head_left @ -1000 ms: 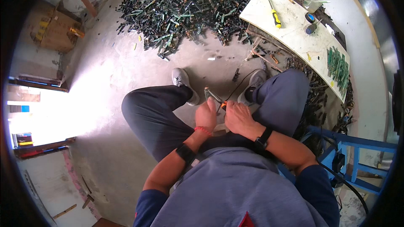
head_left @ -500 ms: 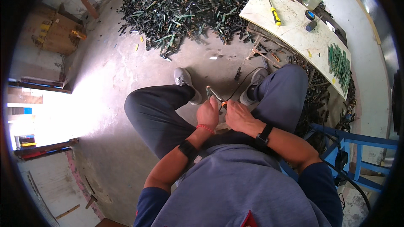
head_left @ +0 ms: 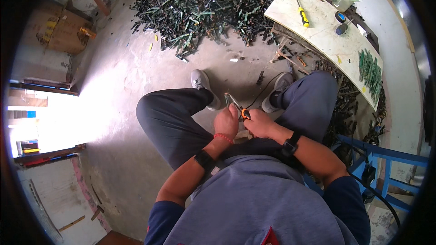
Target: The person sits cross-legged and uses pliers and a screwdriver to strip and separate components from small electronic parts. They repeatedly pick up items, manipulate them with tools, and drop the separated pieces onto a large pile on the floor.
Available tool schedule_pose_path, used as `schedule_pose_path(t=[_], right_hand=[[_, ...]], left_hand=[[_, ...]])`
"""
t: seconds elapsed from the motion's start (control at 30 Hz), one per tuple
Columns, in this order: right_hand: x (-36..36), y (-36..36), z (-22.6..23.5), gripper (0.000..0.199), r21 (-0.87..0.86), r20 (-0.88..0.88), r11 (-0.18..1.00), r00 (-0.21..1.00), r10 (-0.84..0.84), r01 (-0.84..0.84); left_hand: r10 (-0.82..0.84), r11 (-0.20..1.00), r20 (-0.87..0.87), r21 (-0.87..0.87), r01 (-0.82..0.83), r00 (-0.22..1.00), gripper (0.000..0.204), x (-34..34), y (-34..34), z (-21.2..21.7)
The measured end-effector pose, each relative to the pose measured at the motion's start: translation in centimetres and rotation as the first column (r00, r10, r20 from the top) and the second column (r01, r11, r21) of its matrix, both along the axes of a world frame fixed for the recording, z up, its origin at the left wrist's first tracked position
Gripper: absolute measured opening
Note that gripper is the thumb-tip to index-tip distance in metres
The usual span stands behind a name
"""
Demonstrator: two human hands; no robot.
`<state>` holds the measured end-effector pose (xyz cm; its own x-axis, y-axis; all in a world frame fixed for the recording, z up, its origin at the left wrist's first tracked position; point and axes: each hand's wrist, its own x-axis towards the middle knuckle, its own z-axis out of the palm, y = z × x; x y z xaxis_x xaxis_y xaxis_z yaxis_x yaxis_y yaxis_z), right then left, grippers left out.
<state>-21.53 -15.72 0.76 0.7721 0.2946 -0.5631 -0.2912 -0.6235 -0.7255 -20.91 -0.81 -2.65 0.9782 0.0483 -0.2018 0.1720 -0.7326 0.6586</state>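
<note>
In front of my lap, my left hand (head_left: 225, 124) is closed round a narrow green strip (head_left: 227, 101) like a small circuit board, which points up and away from me. My right hand (head_left: 261, 124) grips a tool with an orange-and-black handle (head_left: 245, 114). From it a slim metal shaft (head_left: 236, 102) slants to the strip's far end, where the two meet at a small coppery spot (head_left: 226, 93). My left thumb lies close beside the shaft. The tool's exact kind is too small to make out.
A large heap of dark and green strips (head_left: 200, 13) covers the floor ahead. The pale tabletop (head_left: 324, 31) at right bears a yellow-handled screwdriver (head_left: 303, 14), a blue tape roll (head_left: 340, 17) and stacked green strips (head_left: 369, 72). A black cable (head_left: 263, 90) runs near my right shoe.
The view has shifted slightly. Both hands keep their grips on the strip and the tool, and the tool's far end stays at the strip's end.
</note>
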Motion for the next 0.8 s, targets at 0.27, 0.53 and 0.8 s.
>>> schedule_pose_path(t=[0.27,0.53,0.8], right_hand=[[0.8,-2.9,1.9,0.019,0.659,-0.740,0.378,0.649,0.174,0.650],[0.6,-2.7,-0.4,0.025,0.350,-0.109,0.899,0.965,-0.240,0.263],[-0.1,-1.8,0.7,0.025,-0.242,0.168,0.970,0.984,0.056,-0.014]], left_hand=[[0.058,0.967,0.081,-0.254,-0.036,0.995,0.053,1.0,0.2,-0.4],[0.100,0.641,-0.281,-0.715,-0.277,0.955,0.055,1.3,0.7,-1.1],[0.107,0.644,-0.303,-0.705,-0.298,0.947,0.053,1.0,0.7,-0.7]])
